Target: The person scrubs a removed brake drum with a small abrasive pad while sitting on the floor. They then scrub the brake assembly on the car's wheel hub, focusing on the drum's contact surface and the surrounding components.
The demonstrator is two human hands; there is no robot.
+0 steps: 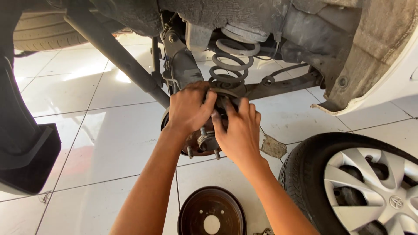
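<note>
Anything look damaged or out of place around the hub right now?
One floor tile beside the right hand is chipped, with a rough grey patch showing. The rusty round brake drum lies on the white tiled floor, off the studded wheel hub that both hands grip.

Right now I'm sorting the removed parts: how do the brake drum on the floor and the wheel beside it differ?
The brake drum is small, bare rusty-brown metal, and lies flat on the tiles; the wheel is much larger, a black tyre with a silver spoked cover, and only partly in view. The drum is nearer the person's forearms. Both are round and off the car.
</note>
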